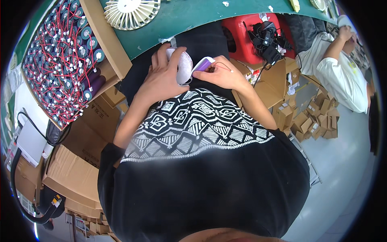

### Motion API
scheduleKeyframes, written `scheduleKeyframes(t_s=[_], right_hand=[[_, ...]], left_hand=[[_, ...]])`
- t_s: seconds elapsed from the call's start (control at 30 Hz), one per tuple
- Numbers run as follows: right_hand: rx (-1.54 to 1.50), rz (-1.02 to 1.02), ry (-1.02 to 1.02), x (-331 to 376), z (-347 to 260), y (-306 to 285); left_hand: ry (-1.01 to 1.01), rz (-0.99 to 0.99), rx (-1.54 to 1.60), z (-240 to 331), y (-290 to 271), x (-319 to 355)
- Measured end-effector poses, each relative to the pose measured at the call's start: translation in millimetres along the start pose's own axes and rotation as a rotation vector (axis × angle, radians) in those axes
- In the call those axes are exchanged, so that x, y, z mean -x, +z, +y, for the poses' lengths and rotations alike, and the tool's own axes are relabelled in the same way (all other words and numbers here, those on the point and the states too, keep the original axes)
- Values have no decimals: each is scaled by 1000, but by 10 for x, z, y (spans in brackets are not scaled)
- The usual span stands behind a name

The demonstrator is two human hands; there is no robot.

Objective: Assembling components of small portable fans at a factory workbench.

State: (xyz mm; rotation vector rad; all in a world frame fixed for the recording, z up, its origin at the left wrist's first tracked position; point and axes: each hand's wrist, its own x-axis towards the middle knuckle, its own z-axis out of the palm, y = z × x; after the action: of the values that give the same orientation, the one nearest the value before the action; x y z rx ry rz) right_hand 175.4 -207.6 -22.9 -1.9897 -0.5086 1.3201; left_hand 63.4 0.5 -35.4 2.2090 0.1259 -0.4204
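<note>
My left hand [160, 76] is closed round a white roll [185, 67], which looks like tape or labels, held above my lap. Close to its right, my right hand [224, 75] pinches a purple battery cell [203, 64] with a white face or strip along it. A thin red wire [223, 64] sticks out from the cell over my fingers. The near end of the cell almost meets the roll; whether they touch I cannot tell. At the upper left a cardboard box [105, 38] holds many similar cells [64, 60] with red wires and white plugs.
A white round fan grille [132, 11] lies on the green table [181, 18]. Black adapters and cables [267, 39] are heaped on a red stool [238, 34]. Small cartons [318, 117] lie on the floor at right, near another person [336, 66]. Large cartons [74, 171] stand left.
</note>
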Motion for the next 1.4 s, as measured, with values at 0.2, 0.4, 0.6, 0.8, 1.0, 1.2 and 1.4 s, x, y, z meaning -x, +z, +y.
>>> scheduleKeyframes(t_s=[0.2, 0.4, 0.6, 0.8, 1.0, 1.2, 1.4], right_hand=[[-319, -45, 106, 34, 42, 52], [-320, -101, 127, 22, -28, 20], [-233, 88, -19, 100, 84, 198], [-322, 429, -34, 185, 358, 562], [-722, 851, -300, 426, 315, -485], [-283, 374, -697, 570, -389, -685], [512, 462, -657, 571, -968, -1086]], left_hand=[[-57, 11, 3, 27, 104, -46], [-46, 33, -50, 54, 118, -38], [-29, 35, -56, 21, 138, -60], [-32, -38, 27, -63, 203, -100], [96, -106, 21, -235, 195, -43], [30, -12, 78, -136, 180, -67], [12, -7, 65, -155, 194, -67]])
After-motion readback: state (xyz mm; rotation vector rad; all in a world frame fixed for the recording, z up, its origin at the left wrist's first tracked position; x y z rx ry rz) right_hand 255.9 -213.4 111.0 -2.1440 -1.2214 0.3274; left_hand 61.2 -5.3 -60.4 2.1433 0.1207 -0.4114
